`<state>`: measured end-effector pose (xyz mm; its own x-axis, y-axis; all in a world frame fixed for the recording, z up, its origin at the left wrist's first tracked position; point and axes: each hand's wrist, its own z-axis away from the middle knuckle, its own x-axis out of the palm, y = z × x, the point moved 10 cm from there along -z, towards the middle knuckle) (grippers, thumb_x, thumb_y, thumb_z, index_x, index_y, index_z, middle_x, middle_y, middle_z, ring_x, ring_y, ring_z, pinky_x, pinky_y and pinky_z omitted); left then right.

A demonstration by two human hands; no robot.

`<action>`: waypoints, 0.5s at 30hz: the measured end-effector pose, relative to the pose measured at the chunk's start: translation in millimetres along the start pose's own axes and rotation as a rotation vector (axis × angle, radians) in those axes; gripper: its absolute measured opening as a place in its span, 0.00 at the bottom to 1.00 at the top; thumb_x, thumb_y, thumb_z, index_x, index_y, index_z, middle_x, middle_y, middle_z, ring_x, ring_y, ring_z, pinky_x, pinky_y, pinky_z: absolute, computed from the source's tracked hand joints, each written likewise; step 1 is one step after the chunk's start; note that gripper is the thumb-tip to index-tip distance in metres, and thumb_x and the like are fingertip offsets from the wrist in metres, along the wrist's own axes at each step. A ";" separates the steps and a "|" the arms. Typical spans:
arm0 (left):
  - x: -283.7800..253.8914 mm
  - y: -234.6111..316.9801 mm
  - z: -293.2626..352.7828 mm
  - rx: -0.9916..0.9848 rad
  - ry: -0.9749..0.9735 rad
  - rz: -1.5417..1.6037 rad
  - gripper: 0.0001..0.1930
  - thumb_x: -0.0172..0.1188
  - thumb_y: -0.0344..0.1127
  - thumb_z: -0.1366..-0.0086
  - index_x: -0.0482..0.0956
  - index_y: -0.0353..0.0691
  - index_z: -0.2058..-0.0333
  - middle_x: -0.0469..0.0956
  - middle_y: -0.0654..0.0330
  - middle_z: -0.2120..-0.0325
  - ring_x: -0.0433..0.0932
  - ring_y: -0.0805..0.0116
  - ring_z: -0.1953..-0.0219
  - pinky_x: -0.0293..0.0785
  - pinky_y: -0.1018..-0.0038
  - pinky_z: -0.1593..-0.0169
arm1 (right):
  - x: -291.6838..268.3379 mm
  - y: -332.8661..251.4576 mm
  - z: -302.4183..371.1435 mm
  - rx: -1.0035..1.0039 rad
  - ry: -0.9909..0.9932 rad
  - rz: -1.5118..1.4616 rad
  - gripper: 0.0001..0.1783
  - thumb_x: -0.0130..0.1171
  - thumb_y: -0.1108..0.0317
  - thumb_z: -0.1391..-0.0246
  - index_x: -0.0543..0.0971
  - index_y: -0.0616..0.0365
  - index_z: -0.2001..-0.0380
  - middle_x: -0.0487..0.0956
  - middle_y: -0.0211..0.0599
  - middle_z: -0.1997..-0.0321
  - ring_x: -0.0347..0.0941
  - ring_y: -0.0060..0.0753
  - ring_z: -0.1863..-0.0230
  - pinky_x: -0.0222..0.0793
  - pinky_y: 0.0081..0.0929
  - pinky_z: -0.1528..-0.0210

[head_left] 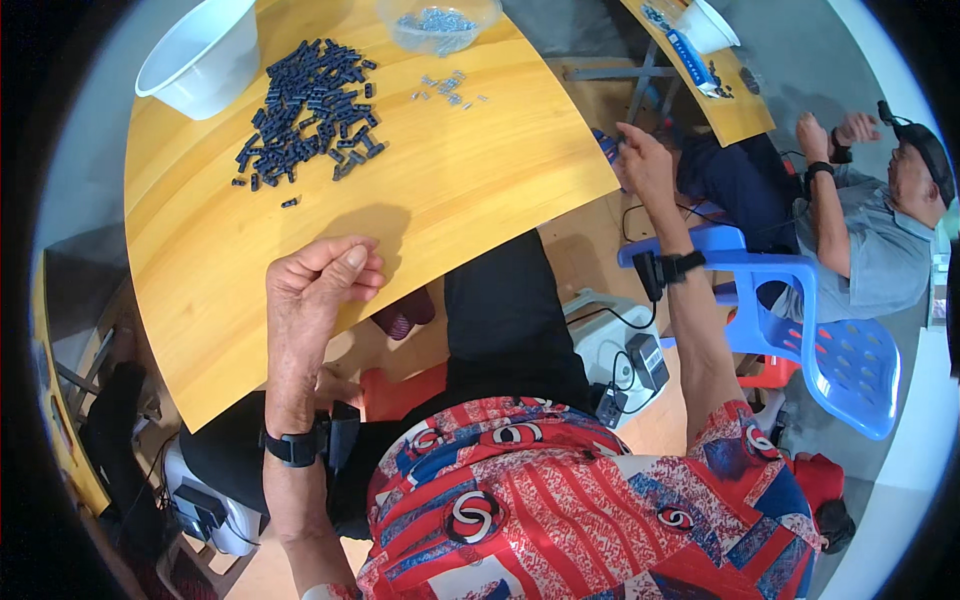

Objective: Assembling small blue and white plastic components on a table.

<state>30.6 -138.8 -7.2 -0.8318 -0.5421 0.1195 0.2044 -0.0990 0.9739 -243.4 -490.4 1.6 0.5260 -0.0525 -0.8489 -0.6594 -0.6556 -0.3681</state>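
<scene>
My left hand (325, 272) is held over the near part of the yellow wooden table (480, 180), its thumb pressed against curled fingers. Whatever is in that pinch, if anything, is hidden. Out past the table's right edge is my right hand (647, 172), fingers closed together; a small dark bit seems to show at the tips, too small to name. Beyond my left hand lies a heap of small black plastic parts (310, 105), with one loose black part (290, 202) closest to it. Several small silvery pieces (450, 88) are scattered to the right of the heap.
A white tub (200, 62) stands at the far left, and a clear plastic bowl (440, 28) of silvery pieces at the back. To the right are a blue plastic chair (850, 370) and a seated person (870, 240) at another table (745, 118). Cables run beside a white box (610, 345).
</scene>
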 end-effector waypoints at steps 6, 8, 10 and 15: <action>-2.8 -9.9 -2.4 -0.034 -0.017 0.040 0.09 0.57 0.32 0.38 0.80 0.32 0.63 0.80 0.57 0.73 0.79 0.73 0.73 0.76 0.80 0.69 | 79.0 67.5 -11.4 0.108 -0.164 0.102 0.20 0.56 0.62 0.53 0.76 0.57 0.56 0.78 0.52 0.63 0.74 0.53 0.59 0.70 0.39 0.58; -0.8 -9.2 -3.6 -0.021 -0.020 0.048 0.09 0.56 0.31 0.38 0.80 0.31 0.64 0.80 0.57 0.73 0.79 0.73 0.73 0.76 0.80 0.69 | 76.0 75.3 -8.1 0.108 -0.135 0.013 0.23 0.58 0.55 0.53 0.76 0.59 0.57 0.78 0.52 0.64 0.75 0.50 0.60 0.70 0.37 0.57; -5.6 -10.0 1.5 -0.024 -0.015 0.070 0.08 0.55 0.29 0.37 0.79 0.31 0.64 0.80 0.56 0.72 0.79 0.73 0.72 0.77 0.80 0.68 | 65.6 53.0 -10.0 0.090 -0.100 -0.029 0.20 0.59 0.59 0.50 0.77 0.60 0.57 0.80 0.46 0.67 0.78 0.42 0.67 0.72 0.32 0.63; -5.0 -9.3 2.2 -0.031 -0.012 0.126 0.07 0.55 0.27 0.38 0.79 0.30 0.64 0.80 0.56 0.72 0.79 0.73 0.72 0.77 0.80 0.68 | -7.6 -30.3 -9.7 0.409 0.072 -0.821 0.11 0.55 0.75 0.48 0.79 0.61 0.60 0.78 0.28 0.72 0.69 0.15 0.78 0.65 0.13 0.77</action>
<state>31.7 -133.4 -16.4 -0.8047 -0.5416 0.2432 0.3233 -0.0562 0.9446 -222.3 -477.4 22.8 0.9360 0.2559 -0.2415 -0.1961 -0.1906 -0.9619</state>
